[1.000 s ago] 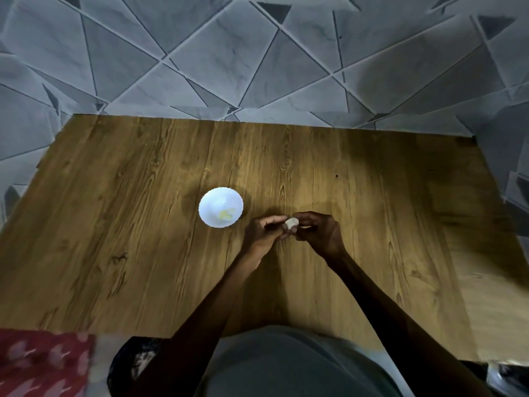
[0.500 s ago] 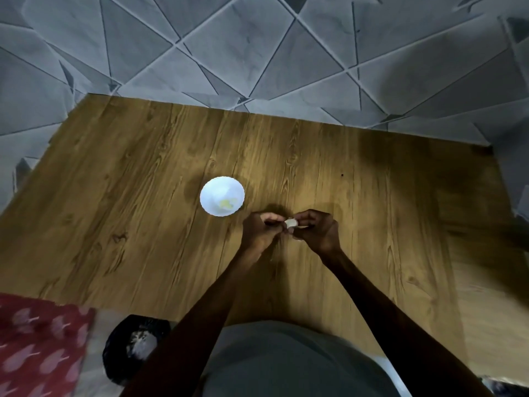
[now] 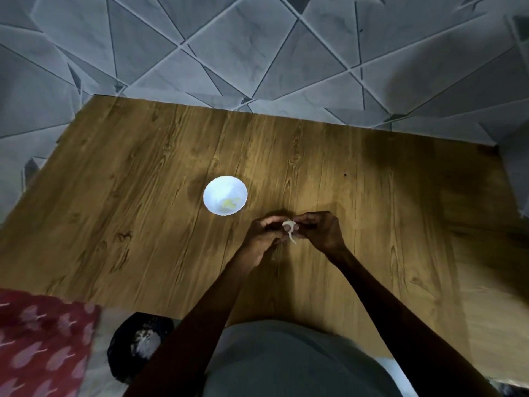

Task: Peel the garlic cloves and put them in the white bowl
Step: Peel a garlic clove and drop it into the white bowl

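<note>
One garlic clove (image 3: 288,224) is being pinched above the wooden table (image 3: 143,196) by two hands, the left hand (image 3: 264,234) and the right hand (image 3: 322,230), with fingertips curled tight on it. One strip of skin (image 3: 292,238) is being left dangling below. One white bowl (image 3: 213,193) is being kept near, to their left. The yellowish pieces (image 3: 230,202) in it are being blurred past counting.

The person wears a plain, unpatterned, dull grey-green garment (image 3: 286,365), seen as a smooth rounded mass at the bottom of the head view, while the left forearm (image 3: 217,305) and right forearm (image 3: 380,299) are bare down to the left hand (image 3: 264,234) and right hand (image 3: 325,233).
</note>
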The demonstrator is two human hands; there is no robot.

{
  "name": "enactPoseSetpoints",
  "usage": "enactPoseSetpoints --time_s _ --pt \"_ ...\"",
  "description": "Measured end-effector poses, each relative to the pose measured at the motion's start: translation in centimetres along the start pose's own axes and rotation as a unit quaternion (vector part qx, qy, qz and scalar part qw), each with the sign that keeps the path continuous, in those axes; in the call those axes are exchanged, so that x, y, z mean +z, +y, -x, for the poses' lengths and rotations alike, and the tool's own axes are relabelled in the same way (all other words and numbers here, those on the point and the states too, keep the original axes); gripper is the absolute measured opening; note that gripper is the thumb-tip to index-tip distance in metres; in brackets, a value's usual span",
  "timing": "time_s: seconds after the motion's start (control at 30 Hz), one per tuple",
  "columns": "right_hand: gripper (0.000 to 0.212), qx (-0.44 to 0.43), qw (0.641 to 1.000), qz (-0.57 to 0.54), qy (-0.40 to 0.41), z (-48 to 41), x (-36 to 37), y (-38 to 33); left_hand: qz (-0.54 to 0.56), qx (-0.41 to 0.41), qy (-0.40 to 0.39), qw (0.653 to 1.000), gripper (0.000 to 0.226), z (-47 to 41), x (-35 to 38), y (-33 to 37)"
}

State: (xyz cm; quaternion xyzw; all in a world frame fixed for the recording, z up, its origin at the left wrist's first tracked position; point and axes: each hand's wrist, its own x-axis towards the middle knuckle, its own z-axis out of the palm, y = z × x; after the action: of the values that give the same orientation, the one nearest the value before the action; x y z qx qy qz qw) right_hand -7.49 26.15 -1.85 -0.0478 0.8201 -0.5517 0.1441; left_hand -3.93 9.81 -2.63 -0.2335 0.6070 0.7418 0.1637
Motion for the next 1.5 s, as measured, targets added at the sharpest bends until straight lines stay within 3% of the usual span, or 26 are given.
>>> enactPoseSetpoints --time_s 0.2,0.47,0.57,0.73,0.9,1.5 --pt "0.019 -0.06 0.993 0.097 -0.043 -0.2 -0.3 -0.4 -0.061 -0.003 0.002 0.998 0.029 0.1 -0.1 0.5" --pt "0.012 -0.097 0.989 0.098 -0.046 -0.2 0.1 -0.4 -0.095 -0.029 0.016 0.995 0.029 -1.0 -0.6 0.3" --pt "0.012 -0.09 0.991 0.087 -0.037 -0.4 0.0 0.1 -0.09 -0.021 0.009 0.996 0.033 -1.2 -0.7 0.2" --pt "0.014 -0.082 0.991 0.097 -0.033 -0.6 -0.1 0.4 -0.076 0.01 0.029 0.997 0.017 -0.7 -0.4 0.2" --pt "0.012 -0.086 0.986 0.143 -0.026 -0.8 0.4 0.6 -0.138 0.038 0.041 0.989 0.02 -0.7 -0.4 -0.1" --pt "0.011 -0.039 0.968 0.248 0.001 -0.2 1.6 0.7 -0.149 0.011 0.016 0.989 0.024 -1.5 0.5 -0.2"
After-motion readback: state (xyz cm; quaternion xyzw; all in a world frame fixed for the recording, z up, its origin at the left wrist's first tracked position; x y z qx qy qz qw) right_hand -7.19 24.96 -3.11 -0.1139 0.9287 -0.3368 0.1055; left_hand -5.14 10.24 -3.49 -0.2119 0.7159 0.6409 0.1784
